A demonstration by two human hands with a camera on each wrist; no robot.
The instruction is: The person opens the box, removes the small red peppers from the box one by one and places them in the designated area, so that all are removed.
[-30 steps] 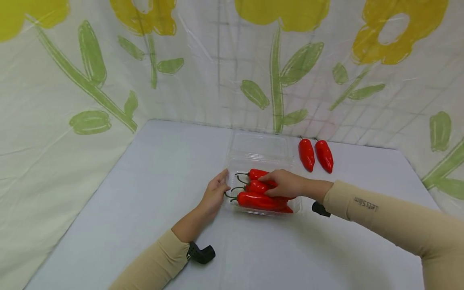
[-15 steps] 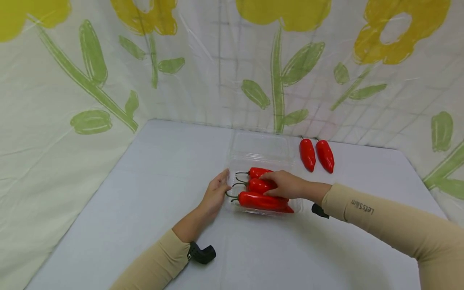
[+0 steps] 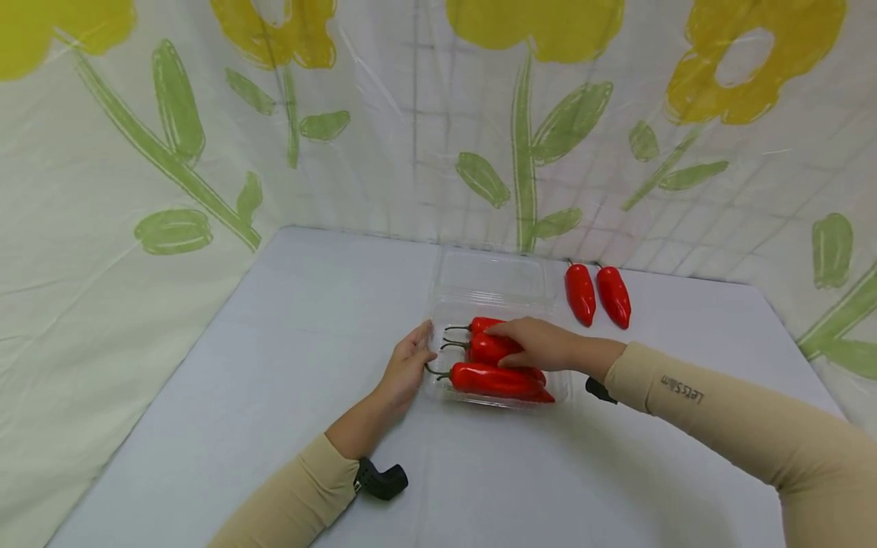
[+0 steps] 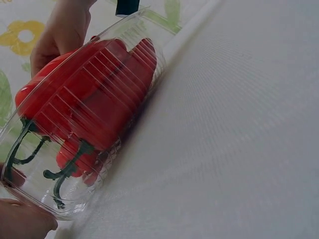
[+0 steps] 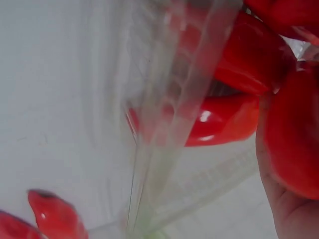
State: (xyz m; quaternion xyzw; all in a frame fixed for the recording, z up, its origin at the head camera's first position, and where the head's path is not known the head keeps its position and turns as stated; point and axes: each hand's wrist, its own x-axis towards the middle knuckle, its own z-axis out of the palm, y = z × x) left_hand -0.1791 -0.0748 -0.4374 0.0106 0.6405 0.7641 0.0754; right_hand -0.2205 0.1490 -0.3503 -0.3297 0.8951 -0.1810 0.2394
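A clear plastic clamshell box (image 3: 438, 390) holds several glossy red peppers with green stems, laid lengthwise with stems to the left. My left hand (image 3: 404, 367) pinches the box's left end wall; in the left wrist view its thumb (image 4: 25, 219) shows at the lower left corner. Over the box, my right hand (image 3: 537, 344) grips a red pepper (image 3: 488, 348) in the middle, between a pepper at the back (image 3: 481, 324) and one at the front (image 3: 489, 379). The right wrist view shows the gripped pepper (image 5: 296, 134) against the palm. Some lower peppers are partly hidden.
The box's lid (image 3: 492, 272) lies folded open behind it. Two more red peppers, one on the left (image 3: 580, 294) and one on the right (image 3: 613, 297), lie on the white table (image 3: 308, 320) right of the lid. A flower-printed sheet (image 3: 384, 152) hangs behind the table.
The pepper under my right hand has shifted slightly toward the back, its stem moving away from the front pepper. My left hand stays at the box's left end.
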